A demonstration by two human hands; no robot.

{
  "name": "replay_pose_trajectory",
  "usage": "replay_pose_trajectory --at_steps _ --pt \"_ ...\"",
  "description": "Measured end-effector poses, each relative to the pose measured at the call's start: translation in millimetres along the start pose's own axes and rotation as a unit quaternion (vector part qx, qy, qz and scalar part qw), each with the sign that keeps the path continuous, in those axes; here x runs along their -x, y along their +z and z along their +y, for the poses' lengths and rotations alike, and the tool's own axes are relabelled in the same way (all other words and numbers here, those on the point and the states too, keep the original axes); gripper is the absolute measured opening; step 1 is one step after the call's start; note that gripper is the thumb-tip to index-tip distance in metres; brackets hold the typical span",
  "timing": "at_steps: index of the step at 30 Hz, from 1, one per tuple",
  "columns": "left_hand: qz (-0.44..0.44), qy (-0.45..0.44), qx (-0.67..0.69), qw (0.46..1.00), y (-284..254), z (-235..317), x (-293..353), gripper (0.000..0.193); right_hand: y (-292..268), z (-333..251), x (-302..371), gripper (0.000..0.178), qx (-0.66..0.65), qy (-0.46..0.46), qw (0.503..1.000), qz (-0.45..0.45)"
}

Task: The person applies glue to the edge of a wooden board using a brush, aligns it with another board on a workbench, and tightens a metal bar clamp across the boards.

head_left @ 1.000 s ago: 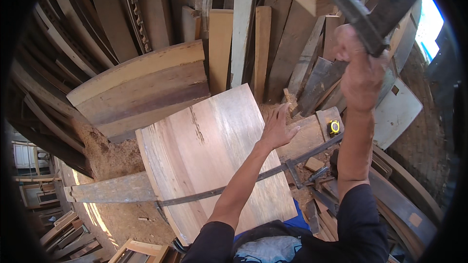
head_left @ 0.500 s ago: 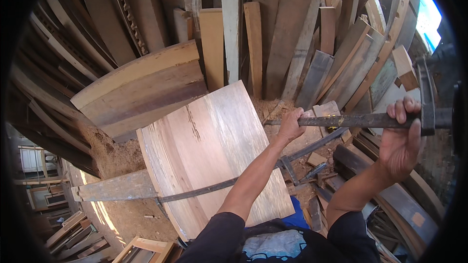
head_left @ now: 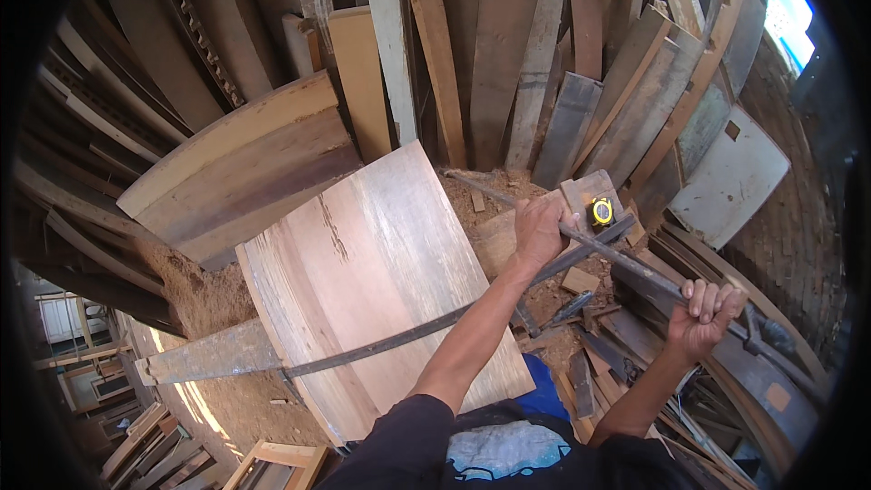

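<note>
Gripping long dark metal bar (head_left: pixel 626 259) with both hands, bar running diagonally from upper left to lower right over scrap wood pile; left hand (head_left: pixel 540 227) closed around bar near its upper part, right hand (head_left: pixel 703 313) clamped lower down, hands apart; yellow tape measure (head_left: pixel 601 212) on small wood block just beside left hand; large pale wooden slab (head_left: pixel 381 281) lying left of bar; upright planks (head_left: pixel 508 54) leaning behind; sawdust (head_left: pixel 204 295) at slab's left edge

Woodworking yard or timber workshop. Evidence: rough planks (head_left: pixel 508 54) stacked upright in a dense wall; large curved wooden panel (head_left: pixel 381 272) laid flat; sawdust heaps (head_left: pixel 204 295) on the ground; offcuts (head_left: pixel 581 279); yellow tape measure (head_left: pixel 601 211) on a block.
</note>
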State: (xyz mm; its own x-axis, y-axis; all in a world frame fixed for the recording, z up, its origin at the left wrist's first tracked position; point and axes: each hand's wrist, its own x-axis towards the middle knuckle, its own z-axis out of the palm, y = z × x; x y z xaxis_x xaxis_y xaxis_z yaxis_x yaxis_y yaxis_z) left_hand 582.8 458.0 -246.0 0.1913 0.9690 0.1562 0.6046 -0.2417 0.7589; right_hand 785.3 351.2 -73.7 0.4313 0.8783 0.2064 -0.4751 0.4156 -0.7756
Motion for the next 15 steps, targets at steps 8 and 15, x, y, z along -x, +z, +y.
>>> replay_pose_trajectory --at_steps 8,15 --pt "-0.311 0.022 -0.054 0.949 11.3 -3.0 -1.3 0.044 -54.5 -15.8 32.6 0.038 -0.052 0.087 0.959 0.266" --pt "-0.179 0.109 -0.036 0.977 -11.4 32.1 -39.7 0.045 -41.0 -34.5 25.6 0.037 -0.104 0.016 0.983 0.151"
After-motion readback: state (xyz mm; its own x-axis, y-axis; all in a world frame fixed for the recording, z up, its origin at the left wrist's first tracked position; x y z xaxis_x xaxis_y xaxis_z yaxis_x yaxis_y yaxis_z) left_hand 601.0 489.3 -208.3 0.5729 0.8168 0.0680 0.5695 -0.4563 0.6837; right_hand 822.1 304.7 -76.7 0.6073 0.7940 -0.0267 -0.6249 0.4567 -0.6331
